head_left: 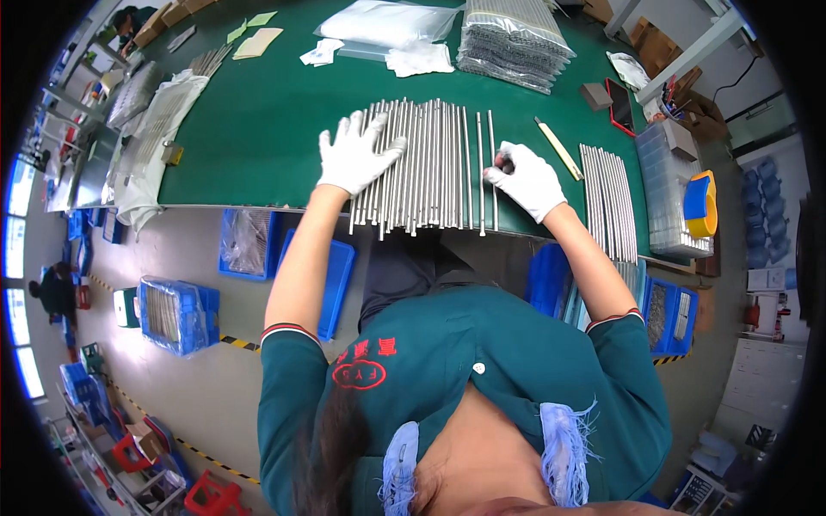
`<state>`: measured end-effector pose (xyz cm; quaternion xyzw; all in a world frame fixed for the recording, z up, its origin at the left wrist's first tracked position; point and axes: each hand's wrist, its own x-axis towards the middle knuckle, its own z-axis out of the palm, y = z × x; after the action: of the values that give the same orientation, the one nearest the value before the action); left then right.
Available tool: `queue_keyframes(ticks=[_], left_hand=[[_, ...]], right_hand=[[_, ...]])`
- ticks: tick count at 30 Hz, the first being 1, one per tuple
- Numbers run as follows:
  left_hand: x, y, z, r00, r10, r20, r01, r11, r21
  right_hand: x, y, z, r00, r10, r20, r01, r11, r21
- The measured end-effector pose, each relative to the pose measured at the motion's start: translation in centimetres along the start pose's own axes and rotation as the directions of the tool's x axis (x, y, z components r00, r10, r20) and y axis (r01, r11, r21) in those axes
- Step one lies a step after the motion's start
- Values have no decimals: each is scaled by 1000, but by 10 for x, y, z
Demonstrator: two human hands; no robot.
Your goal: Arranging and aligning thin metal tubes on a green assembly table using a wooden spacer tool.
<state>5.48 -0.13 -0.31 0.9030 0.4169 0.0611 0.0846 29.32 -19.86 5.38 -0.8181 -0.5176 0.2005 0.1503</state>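
Observation:
A row of thin metal rods (434,163) lies side by side on the green table, their near ends reaching its front edge. My left hand (354,156), in a white glove, rests with spread fingers on the left side of this row. Two rods lie slightly apart at the right of the row. Around the outermost metal rod (495,206), the curled thumb and fingers of my gloved right hand (529,182) close in a pinch. Further right are a yellow-handled cutter knife (559,148) and a second, shorter group of rods (608,202).
Bagged rods (516,43) and white plastic bags (387,21) lie at the back of the table (258,129). More rods on cloth (159,129) are at the left. A tape roll (701,205) sits on clear boxes at the right. Blue bins (249,245) stand below.

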Motion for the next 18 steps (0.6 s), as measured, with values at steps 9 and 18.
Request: queue_keyframes(ticks=[9,18], left_hand=[[-12,-87,-12,985,-164,60,157,982,106],[-8,-44,-10,885,324,-335,-361,931,-55]], right_hand=[[29,22,35,788,-606,-108,581,790,-197],[66,-39,59,633,-771,68,717,550,-428]])
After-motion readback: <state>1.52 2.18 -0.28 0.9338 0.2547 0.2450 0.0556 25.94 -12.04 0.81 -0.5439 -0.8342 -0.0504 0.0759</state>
